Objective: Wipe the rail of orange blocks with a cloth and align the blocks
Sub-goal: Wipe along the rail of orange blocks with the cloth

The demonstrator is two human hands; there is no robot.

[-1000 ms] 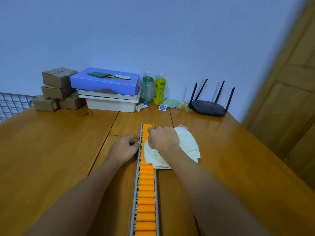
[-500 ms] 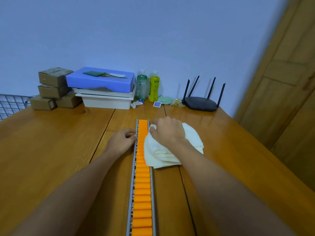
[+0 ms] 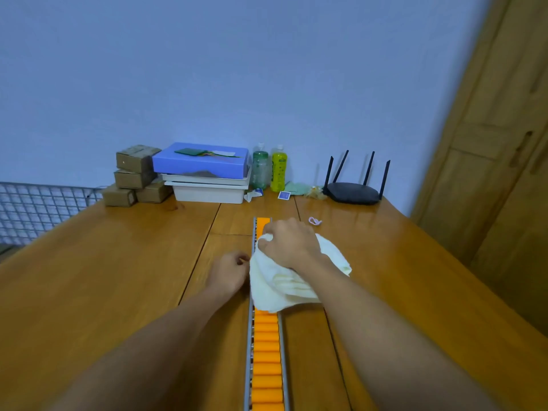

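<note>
A grey metal rail (image 3: 247, 366) filled with a row of orange blocks (image 3: 267, 354) runs from the near table edge toward the back. My right hand (image 3: 289, 243) is shut on a cream cloth (image 3: 278, 284) and presses it onto the rail near its far end, hiding the blocks beneath. The rail's far tip (image 3: 263, 223) shows orange just beyond my knuckles. My left hand (image 3: 229, 271) rests curled on the table against the rail's left side, beside the cloth, holding nothing.
The wooden table (image 3: 103, 277) carries brown boxes (image 3: 135, 175), a blue box on white trays (image 3: 204, 170), two bottles (image 3: 269, 170) and a black router (image 3: 354, 191) along the back wall. A small pink loop (image 3: 314, 221) lies right of the rail. A wire rack (image 3: 35, 203) stands left, a wooden door (image 3: 504, 143) right.
My right hand has slid the cloth farther along the rail toward its far end. The view has tilted up, and the left hand stays beside the rail.
</note>
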